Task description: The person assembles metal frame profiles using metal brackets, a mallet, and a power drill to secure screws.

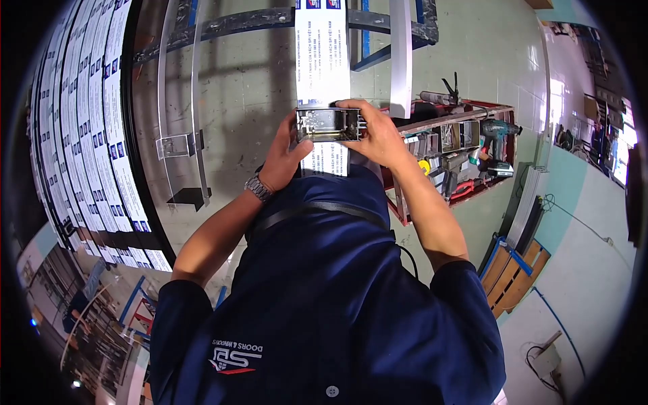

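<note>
Between my two hands is a short dark metal box-like piece with a hollow inside and a profiled frame around it. My left hand wraps its left end, the thumb at the lower edge. Around the right end curls my right hand, fingers along the top and right side. Beneath the piece runs a long bar covered in white printed protective film, reaching from my waist away to the far edge of view.
A red tool tray at the right holds a cordless drill, red-handled pliers and other tools. Film-wrapped profiles stand in a row at left. A blue-black metal trestle crosses under the bar; a white profile lies beside it.
</note>
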`<state>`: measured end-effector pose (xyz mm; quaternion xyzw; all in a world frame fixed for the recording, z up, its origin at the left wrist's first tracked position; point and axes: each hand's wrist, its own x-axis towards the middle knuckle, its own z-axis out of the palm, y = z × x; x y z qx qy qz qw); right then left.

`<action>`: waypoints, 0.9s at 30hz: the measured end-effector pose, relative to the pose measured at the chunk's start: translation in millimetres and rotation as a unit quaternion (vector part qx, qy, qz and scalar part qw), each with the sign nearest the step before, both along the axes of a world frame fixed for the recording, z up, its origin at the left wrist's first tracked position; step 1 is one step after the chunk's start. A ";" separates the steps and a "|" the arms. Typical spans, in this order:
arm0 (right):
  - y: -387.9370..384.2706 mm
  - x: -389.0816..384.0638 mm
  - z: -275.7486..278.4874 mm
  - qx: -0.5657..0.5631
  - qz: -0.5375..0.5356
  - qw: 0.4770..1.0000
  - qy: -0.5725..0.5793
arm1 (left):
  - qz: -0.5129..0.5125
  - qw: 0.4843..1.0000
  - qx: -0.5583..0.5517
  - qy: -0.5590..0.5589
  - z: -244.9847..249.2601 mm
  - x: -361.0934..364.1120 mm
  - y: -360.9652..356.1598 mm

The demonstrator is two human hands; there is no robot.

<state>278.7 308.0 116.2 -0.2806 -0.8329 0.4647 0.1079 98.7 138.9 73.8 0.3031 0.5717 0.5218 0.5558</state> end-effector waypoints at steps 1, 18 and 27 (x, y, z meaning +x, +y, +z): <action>-1.2 0.8 0.8 -0.010 -0.010 1.000 -0.006 | -0.003 1.000 -0.001 0.000 -1.1 0.2 -0.5; 0.5 0.9 -0.5 -0.034 0.007 0.999 0.010 | -0.013 0.998 -0.061 -0.028 2.6 -3.9 -2.3; 0.8 1.5 -3.9 -0.043 0.006 0.999 0.023 | 0.002 0.996 -0.058 -0.067 -2.2 -3.5 -2.4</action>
